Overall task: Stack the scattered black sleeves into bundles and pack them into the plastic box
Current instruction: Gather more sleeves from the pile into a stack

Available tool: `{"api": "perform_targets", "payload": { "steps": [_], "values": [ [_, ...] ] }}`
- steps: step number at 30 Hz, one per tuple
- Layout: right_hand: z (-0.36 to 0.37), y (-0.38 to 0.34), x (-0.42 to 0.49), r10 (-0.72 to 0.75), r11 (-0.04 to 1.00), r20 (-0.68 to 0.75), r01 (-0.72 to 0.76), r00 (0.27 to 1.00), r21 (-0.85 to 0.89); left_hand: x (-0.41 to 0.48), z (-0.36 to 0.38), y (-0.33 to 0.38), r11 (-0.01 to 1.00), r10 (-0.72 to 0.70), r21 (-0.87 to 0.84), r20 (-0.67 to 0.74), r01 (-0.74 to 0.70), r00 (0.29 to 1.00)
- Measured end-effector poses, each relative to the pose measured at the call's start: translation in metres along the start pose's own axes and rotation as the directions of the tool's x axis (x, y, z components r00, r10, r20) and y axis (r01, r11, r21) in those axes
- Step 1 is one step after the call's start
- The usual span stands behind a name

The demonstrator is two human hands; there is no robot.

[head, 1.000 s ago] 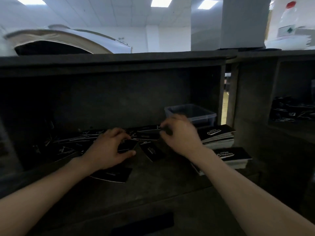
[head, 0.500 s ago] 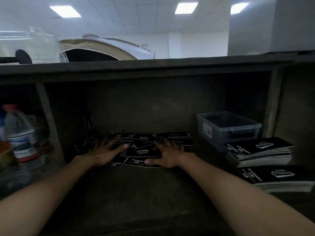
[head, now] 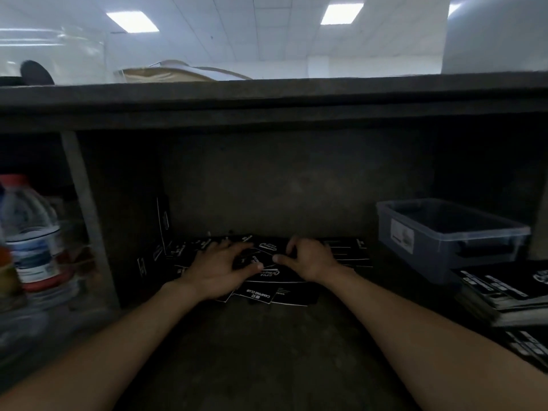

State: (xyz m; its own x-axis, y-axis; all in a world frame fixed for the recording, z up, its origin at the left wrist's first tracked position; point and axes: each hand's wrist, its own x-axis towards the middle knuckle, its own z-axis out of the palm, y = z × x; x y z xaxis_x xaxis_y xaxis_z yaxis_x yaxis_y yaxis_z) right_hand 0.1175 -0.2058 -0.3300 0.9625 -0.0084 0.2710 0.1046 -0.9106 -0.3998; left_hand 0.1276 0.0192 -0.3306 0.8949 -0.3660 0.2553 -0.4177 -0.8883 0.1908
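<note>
Scattered black sleeves [head: 350,253] with white print lie in a loose pile at the back of a dark shelf compartment. My left hand [head: 221,269] rests flat on the pile's left side, fingers spread forward and thumb pointing right. My right hand [head: 308,259] sits on the pile's middle with fingers curled, pinching a sleeve between thumb and fingers. The two thumbs nearly meet. One sleeve [head: 164,223] leans upright against the left wall. The clear plastic box [head: 444,237] stands to the right with nothing visible inside it. Stacked sleeve bundles [head: 504,292] lie in front of the box.
A second bundle [head: 527,348] lies at the lower right edge. A water bottle [head: 32,238] with a red cap stands in the neighbouring left compartment, behind an upright divider [head: 86,218]. The shelf's top board [head: 272,99] overhangs the compartment. Bare dark shelf floor [head: 267,351] lies between my forearms.
Both hands have drawn closer together on the pile. My right hand's fingers, flat half a second ago, are now curled on a sleeve. The view has moved nearer to the shelf.
</note>
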Motion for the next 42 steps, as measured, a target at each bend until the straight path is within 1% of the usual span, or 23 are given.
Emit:
{"api": "perform_targets", "payload": {
  "steps": [2,4,5,7,8,9,11,14,17,19,21,23,25,27,29,30,31,32,33,34,35,39,42],
  "values": [
    [0.002,0.006,0.002,0.003,0.998,-0.038,-0.001,0.999,0.061,0.004,0.0,-0.008,0.997,0.025,-0.065,-0.07,-0.03,0.997],
    [-0.004,0.013,0.003,0.028,0.992,-0.082,-0.017,0.996,0.128,0.007,0.001,-0.026,0.994,-0.053,-0.105,-0.127,0.04,0.991],
    [-0.007,0.017,0.003,0.052,0.987,-0.096,-0.037,0.994,0.157,0.006,0.0,-0.034,0.988,-0.123,-0.107,-0.103,0.112,0.987],
    [-0.012,0.025,0.001,0.125,0.966,-0.1,-0.098,0.987,0.24,0.002,-0.001,-0.046,0.966,-0.236,-0.093,0.053,0.24,0.97],
    [-0.014,0.029,0.0,0.16,0.947,-0.104,-0.123,0.982,0.298,0.0,-0.002,-0.047,0.961,-0.248,-0.096,0.119,0.26,0.961],
    [-0.016,0.032,-0.001,0.196,0.92,-0.112,-0.143,0.974,0.365,-0.001,-0.004,-0.046,0.96,-0.242,-0.107,0.149,0.259,0.959],
    [-0.02,0.036,-0.003,0.251,0.861,-0.123,-0.163,0.96,0.482,-0.003,-0.006,-0.042,0.968,-0.202,-0.124,0.133,0.219,0.97],
    [-0.021,0.033,-0.003,0.323,0.768,-0.121,-0.185,0.939,0.613,-0.007,-0.011,-0.034,0.985,-0.094,-0.134,0.087,0.105,0.992],
    [-0.023,0.029,-0.003,0.363,0.653,-0.104,-0.173,0.926,0.737,-0.009,-0.016,-0.029,0.977,-0.03,-0.213,-0.007,0.028,1.0],
    [-0.026,0.027,-0.007,0.34,0.627,-0.098,-0.149,0.935,0.764,-0.01,-0.015,-0.026,0.97,-0.029,-0.241,-0.12,-0.001,0.992],
    [-0.029,0.024,-0.01,0.272,0.621,-0.109,-0.089,0.956,0.778,-0.008,-0.014,-0.026,0.954,-0.036,-0.297,-0.227,-0.034,0.973],
    [-0.027,0.021,-0.012,0.158,0.654,-0.116,-0.016,0.981,0.757,-0.009,-0.015,-0.025,0.915,-0.027,-0.395,-0.256,-0.079,0.966],
    [-0.024,0.014,-0.015,0.056,0.693,-0.089,0.025,0.994,0.72,-0.01,-0.016,-0.02,0.881,0.046,-0.45,-0.226,-0.146,0.973],
    [-0.023,0.008,-0.015,-0.016,0.725,-0.086,0.07,0.996,0.685,-0.011,-0.014,-0.016,0.873,0.131,-0.434,-0.227,-0.221,0.965],
    [-0.019,0.005,-0.014,-0.054,0.774,-0.133,0.125,0.99,0.62,-0.009,-0.011,-0.015,0.88,0.142,-0.392,-0.322,-0.268,0.936],
    [-0.015,0.009,-0.011,-0.073,0.825,-0.151,0.145,0.986,0.547,-0.008,-0.011,-0.016,0.878,0.112,-0.397,-0.375,-0.269,0.92],
    [-0.011,0.013,-0.01,-0.105,0.887,-0.13,0.152,0.986,0.436,-0.006,-0.011,-0.019,0.869,0.069,-0.423,-0.41,-0.257,0.909],
    [-0.008,0.017,-0.01,-0.133,0.942,-0.068,0.147,0.989,0.302,-0.006,-0.012,-0.023,0.856,0.031,-0.456,-0.426,-0.244,0.904],
    [-0.006,0.019,-0.012,-0.14,0.974,0.004,0.137,0.99,0.183,-0.004,-0.012,-0.026,0.842,0.002,-0.486,-0.432,-0.235,0.902],
    [-0.005,0.02,-0.013,-0.134,0.986,0.047,0.128,0.99,0.109,-0.004,-0.012,-0.03,0.831,-0.023,-0.511,-0.426,-0.22,0.905],
    [-0.006,0.021,-0.013,-0.132,0.989,0.051,0.127,0.99,0.081,-0.003,-0.01,-0.032,0.819,-0.047,-0.537,-0.414,-0.202,0.909],
    [-0.017,0.017,-0.013,-0.136,0.984,0.016,0.133,0.991,0.114,-0.001,-0.007,-0.032,0.783,-0.088,-0.598,-0.379,-0.171,0.921],
    [-0.023,0.014,-0.014,-0.106,0.976,0.067,0.09,0.992,0.199,-0.001,-0.008,-0.03,0.784,-0.06,-0.593,-0.368,-0.184,0.928]
  ]
}}
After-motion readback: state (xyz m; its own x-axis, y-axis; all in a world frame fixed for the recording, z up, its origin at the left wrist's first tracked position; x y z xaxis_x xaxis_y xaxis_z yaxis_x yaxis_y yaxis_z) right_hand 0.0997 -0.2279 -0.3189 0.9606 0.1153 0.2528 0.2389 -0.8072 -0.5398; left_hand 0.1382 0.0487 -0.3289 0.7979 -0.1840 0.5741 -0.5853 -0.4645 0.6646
